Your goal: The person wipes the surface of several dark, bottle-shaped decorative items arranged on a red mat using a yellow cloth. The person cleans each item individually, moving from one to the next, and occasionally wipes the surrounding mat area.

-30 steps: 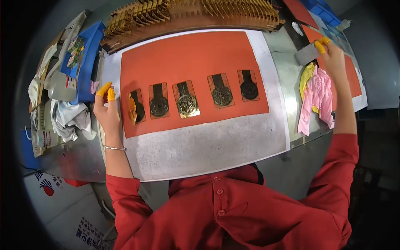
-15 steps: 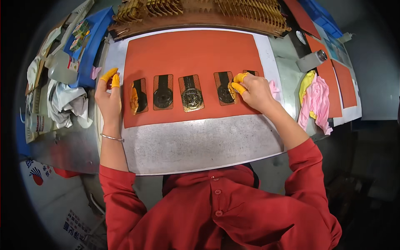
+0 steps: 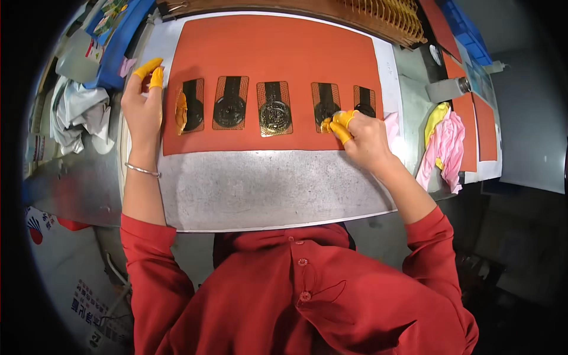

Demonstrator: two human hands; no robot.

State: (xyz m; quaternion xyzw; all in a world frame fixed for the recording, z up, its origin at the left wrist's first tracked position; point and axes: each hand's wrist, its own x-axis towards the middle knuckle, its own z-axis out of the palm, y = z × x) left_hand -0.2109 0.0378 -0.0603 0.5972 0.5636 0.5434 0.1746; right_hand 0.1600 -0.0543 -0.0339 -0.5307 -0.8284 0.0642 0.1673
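Several dark, gold-patterned rectangular metal plates, each with a round medallion, lie in a row on an orange sheet (image 3: 278, 47). My left hand (image 3: 142, 106) is held above the sheet's left edge, yellow-capped thumb and forefinger apart. Beside it, the leftmost plate (image 3: 194, 109) shows a bright gold patch on its left side. My right hand (image 3: 364, 136), also with yellow finger caps, has its fingertips pinched at the lower right corner of one plate (image 3: 324, 97); what they pinch is hidden. That hand partly covers the rightmost plate (image 3: 364, 94). The middle plate (image 3: 274, 109) shines gold below.
A wooden rack (image 3: 307, 9) of gold-coloured pieces stands at the back. On the right lie pink and yellow cloths (image 3: 447, 142) beside a metal bottle (image 3: 447, 89). A white cloth (image 3: 80, 115), a plastic jug (image 3: 78, 56) and a blue tray (image 3: 118, 44) are at left.
The whole view has shifted, so the table appears higher. My right hand has moved toward me, to the lower corner of the plate. My left hand stays beside the leftmost plate.
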